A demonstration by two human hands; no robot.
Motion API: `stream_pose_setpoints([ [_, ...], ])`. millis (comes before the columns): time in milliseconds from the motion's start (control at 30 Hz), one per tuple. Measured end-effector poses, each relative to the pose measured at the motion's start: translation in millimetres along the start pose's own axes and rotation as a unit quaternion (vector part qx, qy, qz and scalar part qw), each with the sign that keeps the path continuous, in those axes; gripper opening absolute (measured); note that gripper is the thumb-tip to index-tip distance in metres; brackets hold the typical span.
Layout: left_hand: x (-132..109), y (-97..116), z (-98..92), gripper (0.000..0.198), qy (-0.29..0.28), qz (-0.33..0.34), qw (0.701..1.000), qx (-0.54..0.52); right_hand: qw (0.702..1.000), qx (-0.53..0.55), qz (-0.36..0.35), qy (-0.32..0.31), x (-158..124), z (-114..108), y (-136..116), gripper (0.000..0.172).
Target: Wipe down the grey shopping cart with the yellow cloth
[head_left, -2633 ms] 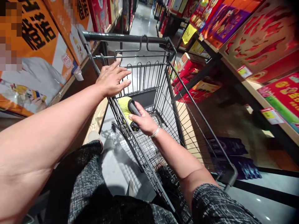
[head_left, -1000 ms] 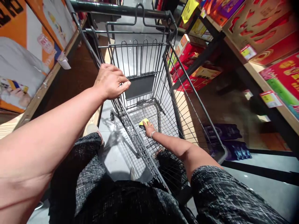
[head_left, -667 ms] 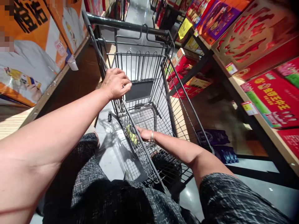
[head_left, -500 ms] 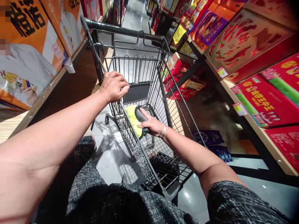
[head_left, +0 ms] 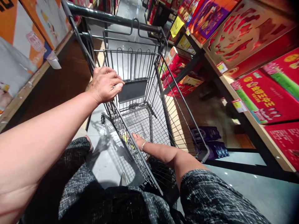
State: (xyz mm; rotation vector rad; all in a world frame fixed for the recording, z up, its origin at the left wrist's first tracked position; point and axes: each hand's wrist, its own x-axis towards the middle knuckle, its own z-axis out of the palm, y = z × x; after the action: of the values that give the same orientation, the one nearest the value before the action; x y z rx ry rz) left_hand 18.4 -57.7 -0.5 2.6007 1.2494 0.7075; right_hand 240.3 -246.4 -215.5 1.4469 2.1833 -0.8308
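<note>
A grey wire shopping cart (head_left: pixel 140 90) stands before me, its black handle bar at the far end. My left hand (head_left: pixel 106 84) is curled over the cart's left top rail. Deep inside the basket, low against the left mesh wall, is my right hand (head_left: pixel 139 141), with a bracelet at the wrist. It presses a yellow cloth (head_left: pixel 126 138) with dark edging to that wall. Most of the cloth is hidden behind the wire and the rail. The fingers of the right hand show only in part.
Shelves with red gift boxes (head_left: pixel 261 96) and price tags run along the right. Large orange and white cartons (head_left: pixel 21 46) line the left shelf. Purple packages (head_left: pixel 207 140) lie low beside the cart. A caster wheel (head_left: pixel 102 119) shows at the cart's left.
My right hand has moved down and toward me inside the basket with the yellow cloth, to the left mesh wall. The left hand stays on the rail. The view has shifted slightly.
</note>
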Motion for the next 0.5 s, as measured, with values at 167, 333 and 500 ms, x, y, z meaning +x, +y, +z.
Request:
stream_pose_setpoints([
  [167, 1.8, 2.4, 1.5, 0.059, 0.0, -0.004, 1.0, 0.004, 0.994, -0.077, 0.074, -0.008, -4.6, 4.2, 41.0, 0.075],
  [333, 2.3, 0.6, 1.7, 0.054, 0.001, -0.005, 1.0, -0.016, 0.97, -0.153, 0.191, 0.008, -27.5, -35.3, 103.4, 0.068],
  [500, 3.7, -2.8, 5.4, 0.05, 0.026, 0.0, 0.999, -0.023, 0.945, -0.206, 0.238, 0.094, -58.1, -129.1, 140.5, 0.062],
])
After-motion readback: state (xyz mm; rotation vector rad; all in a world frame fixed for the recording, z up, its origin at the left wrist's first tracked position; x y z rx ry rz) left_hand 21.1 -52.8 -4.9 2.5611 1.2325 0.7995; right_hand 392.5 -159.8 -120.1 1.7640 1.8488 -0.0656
